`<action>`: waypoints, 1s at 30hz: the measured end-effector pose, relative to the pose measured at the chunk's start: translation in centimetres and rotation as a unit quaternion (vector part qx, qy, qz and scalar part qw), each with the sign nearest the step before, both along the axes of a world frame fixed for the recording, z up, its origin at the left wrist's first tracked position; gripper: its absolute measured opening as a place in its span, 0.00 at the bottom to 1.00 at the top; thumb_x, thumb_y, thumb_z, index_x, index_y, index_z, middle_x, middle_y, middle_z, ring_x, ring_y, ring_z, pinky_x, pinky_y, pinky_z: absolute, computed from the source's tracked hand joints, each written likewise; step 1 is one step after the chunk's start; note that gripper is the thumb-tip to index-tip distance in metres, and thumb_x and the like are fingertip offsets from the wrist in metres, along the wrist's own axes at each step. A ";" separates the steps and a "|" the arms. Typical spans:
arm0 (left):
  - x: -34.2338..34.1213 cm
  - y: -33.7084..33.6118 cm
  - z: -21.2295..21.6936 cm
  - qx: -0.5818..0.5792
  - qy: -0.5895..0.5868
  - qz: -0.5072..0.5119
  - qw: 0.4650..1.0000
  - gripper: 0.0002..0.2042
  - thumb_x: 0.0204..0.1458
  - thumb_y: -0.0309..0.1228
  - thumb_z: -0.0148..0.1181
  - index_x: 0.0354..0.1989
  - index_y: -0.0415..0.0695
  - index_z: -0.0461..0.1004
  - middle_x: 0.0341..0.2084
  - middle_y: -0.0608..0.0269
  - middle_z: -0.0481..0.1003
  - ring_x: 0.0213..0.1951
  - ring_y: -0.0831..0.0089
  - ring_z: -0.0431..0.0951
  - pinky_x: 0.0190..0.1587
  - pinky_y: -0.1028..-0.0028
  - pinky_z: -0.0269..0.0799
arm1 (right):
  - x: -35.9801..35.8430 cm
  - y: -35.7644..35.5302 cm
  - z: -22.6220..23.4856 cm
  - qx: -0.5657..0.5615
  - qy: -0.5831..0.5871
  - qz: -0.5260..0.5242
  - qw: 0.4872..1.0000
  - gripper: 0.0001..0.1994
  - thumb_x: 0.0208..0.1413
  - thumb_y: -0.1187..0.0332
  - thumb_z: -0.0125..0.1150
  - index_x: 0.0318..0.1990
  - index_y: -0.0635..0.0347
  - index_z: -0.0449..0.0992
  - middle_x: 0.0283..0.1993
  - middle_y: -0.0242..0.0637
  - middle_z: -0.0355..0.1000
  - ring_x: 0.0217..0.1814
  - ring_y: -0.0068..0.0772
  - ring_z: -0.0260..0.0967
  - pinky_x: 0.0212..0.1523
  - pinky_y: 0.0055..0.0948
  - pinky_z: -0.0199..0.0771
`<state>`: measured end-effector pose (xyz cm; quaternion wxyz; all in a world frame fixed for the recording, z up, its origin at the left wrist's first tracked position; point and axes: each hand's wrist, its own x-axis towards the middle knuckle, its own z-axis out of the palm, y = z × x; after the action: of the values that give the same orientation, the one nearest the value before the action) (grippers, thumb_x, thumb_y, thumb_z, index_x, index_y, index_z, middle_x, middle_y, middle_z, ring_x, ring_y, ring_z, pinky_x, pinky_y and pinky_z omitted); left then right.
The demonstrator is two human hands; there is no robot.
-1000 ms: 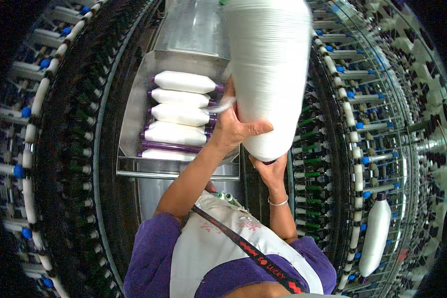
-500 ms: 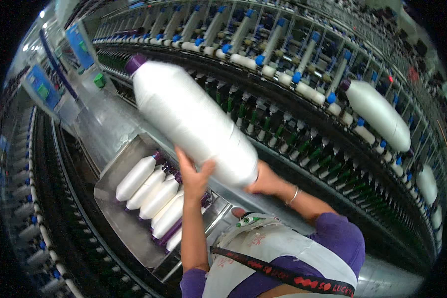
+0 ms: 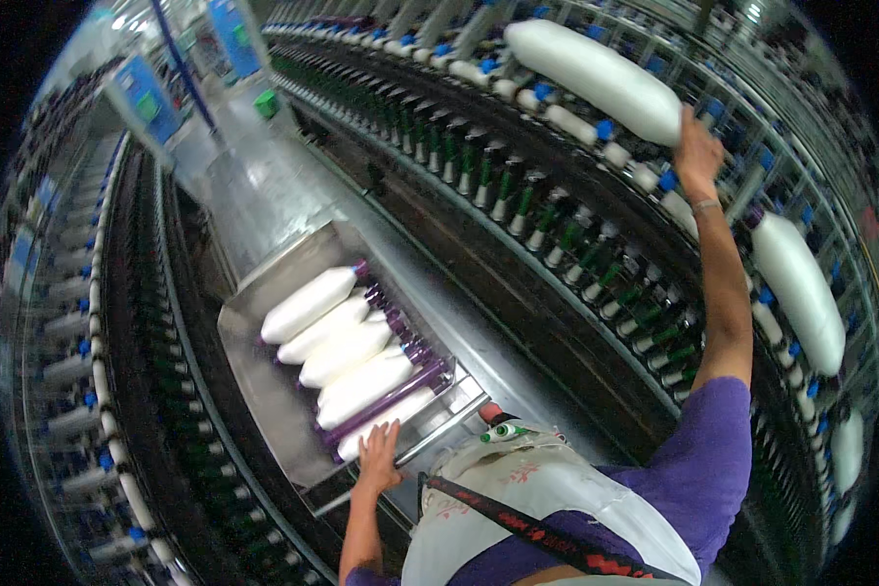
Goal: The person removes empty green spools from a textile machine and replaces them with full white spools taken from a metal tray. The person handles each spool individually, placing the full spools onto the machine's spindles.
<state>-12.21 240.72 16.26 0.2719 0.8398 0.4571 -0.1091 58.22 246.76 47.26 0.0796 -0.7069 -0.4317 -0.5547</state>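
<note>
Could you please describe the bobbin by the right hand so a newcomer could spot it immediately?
Start with the long yarn machine on the right. Across its upper part slants a white bobbin. Unlike the neighbouring bobbin further right, it has the right hand at its lower end.

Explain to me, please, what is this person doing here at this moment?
A person is handling a large white bobbin at the upper part of a machine, with the right hand at its near end. The left hand, spread open, is at the near edge of a metal tray, where more white bobbins lie with a purple tube. A similar bobbin is farther right along the machine.
</note>
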 end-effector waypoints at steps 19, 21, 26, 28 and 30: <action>1.4 -1.2 -0.8 0.089 0.085 0.121 0.985 0.53 0.31 0.43 0.76 0.71 0.57 0.54 0.54 0.53 0.68 0.57 0.54 0.69 0.60 0.44 0.59 | -41.1 -5.1 -31.5 -0.465 0.402 0.420 0.667 0.33 0.45 0.55 0.70 0.58 0.60 0.71 0.63 0.45 0.65 0.72 0.49 0.54 0.73 0.57 0.43; 1.6 -0.9 -0.8 0.080 0.102 0.110 0.985 0.52 0.30 0.44 0.76 0.70 0.56 0.56 0.52 0.54 0.69 0.56 0.54 0.69 0.59 0.44 0.60 | -43.5 -6.3 -34.1 -0.351 0.397 0.442 0.724 0.27 0.49 0.56 0.67 0.55 0.59 0.74 0.58 0.42 0.70 0.67 0.45 0.61 0.71 0.53 0.49; 1.6 0.0 -1.6 0.208 -0.034 0.123 0.970 0.43 0.28 0.33 0.68 0.64 0.52 0.65 0.41 0.59 0.73 0.45 0.59 0.72 0.49 0.56 0.63 | -42.5 -4.5 -34.5 -0.300 0.375 0.477 0.736 0.21 0.48 0.57 0.67 0.48 0.56 0.77 0.49 0.38 0.74 0.59 0.41 0.68 0.67 0.49 0.57; 1.9 1.0 -2.0 0.247 -0.053 0.122 0.960 0.42 0.28 0.33 0.68 0.63 0.52 0.66 0.41 0.60 0.73 0.43 0.61 0.72 0.50 0.57 0.61 | -41.8 -2.7 -34.7 -0.294 0.337 0.485 0.752 0.20 0.49 0.57 0.65 0.48 0.55 0.77 0.49 0.37 0.74 0.57 0.37 0.69 0.67 0.47 0.58; 2.2 2.4 -2.2 0.252 -0.049 0.118 0.959 0.42 0.28 0.33 0.68 0.63 0.52 0.66 0.41 0.62 0.73 0.43 0.62 0.72 0.52 0.58 0.60 | -41.3 -0.8 -35.1 -0.303 0.351 0.484 0.742 0.19 0.49 0.58 0.65 0.48 0.55 0.77 0.49 0.36 0.74 0.57 0.37 0.69 0.67 0.46 0.58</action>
<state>-10.06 243.14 14.01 0.0844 0.8258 0.5513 0.0838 16.88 245.94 12.17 0.2651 -0.5341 -0.8028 0.0058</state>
